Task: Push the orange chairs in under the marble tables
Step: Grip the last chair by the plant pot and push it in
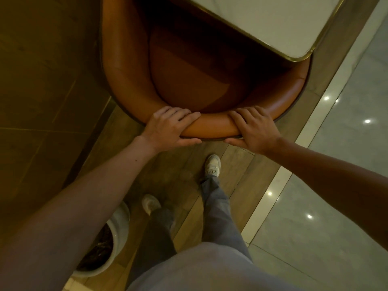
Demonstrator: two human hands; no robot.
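Nearest, grey trouser legs and pale shoes (213,164) stand on a wood-plank floor (237,160), with a round white pot (120,225) of dark soil by the left foot and glossy grey tile (340,185) off to the right. Both bare arms reach straight forward, and the left hand (168,128) and right hand (255,130) each grasp the chair (130,80) by the padded rim of its curved back, fingers over the top and thumbs beneath. The chair is a smooth orange leather tub with a rounded seat, its front tucked under the pale marble desk (273,24), whose rounded corner is edged in brass.
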